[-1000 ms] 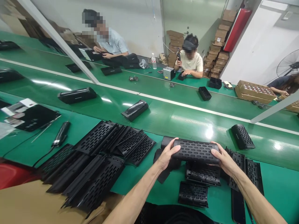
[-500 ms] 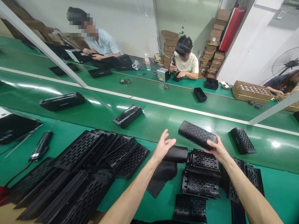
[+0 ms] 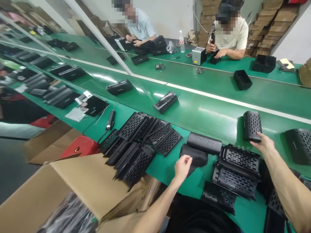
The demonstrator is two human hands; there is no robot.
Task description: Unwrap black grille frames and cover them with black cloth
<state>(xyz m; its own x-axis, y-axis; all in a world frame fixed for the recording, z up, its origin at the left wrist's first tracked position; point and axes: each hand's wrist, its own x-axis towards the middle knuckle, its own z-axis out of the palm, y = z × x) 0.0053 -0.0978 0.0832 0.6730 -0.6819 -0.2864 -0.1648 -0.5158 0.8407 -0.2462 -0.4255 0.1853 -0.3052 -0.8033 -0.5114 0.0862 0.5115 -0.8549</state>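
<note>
My left hand [image 3: 183, 166] is closed in a pinch on the near edge of a piece of black cloth [image 3: 196, 157], which is partly bunched on the green table. Just beyond the cloth lies a long black rounded casing [image 3: 204, 142]. My right hand [image 3: 263, 142] grips the lower end of a black speaker-like housing with slotted holes [image 3: 252, 124], which stands at the belt. Between my hands, stacks of black slotted panels [image 3: 240, 158] rest on the table. More slotted panels [image 3: 143, 142] lie piled to the left of my left hand.
A green conveyor belt [image 3: 209, 110] crosses ahead, carrying black housings [image 3: 166, 102]. A corded electric screwdriver [image 3: 111, 120] lies left, near a red object [image 3: 79, 145]. An open cardboard box [image 3: 80, 181] stands at lower left. Two people [image 3: 230, 35] work across the belt.
My right hand has carried the housing right and turned it at the belt. My left hand has dropped from open in the air to a pinch on the cloth. The view has swung left.
</note>
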